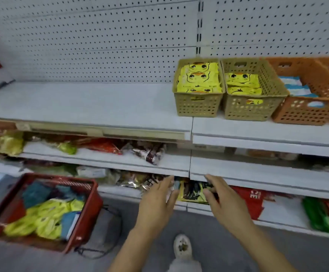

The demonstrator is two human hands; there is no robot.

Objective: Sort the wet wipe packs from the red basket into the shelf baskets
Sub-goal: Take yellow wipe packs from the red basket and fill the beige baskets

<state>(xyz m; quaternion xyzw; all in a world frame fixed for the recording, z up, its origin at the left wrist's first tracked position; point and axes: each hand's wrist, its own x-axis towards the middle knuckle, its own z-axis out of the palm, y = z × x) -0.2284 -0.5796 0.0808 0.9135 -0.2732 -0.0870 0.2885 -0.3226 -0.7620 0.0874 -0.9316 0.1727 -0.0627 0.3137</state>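
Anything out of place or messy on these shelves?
Nothing looks spilled or damaged. The tan baskets hold yellow packs in rows. Only the snack bags on the lower shelf lie in a loose jumble, one close to the front edge.

Soft, even light is filling the aisle; wide-angle distortion is bowing the shelf (91, 103), and blur is smearing the red basket (87, 218).

A: Where's the head camera?
B: Above and in front of the white shelf (93, 107), close, looking forward and down onto its top.
A: How wide?
B: Wide: pegboard (100, 46) behind the shelf, floor (214, 238) and red basket (89, 209) below it.
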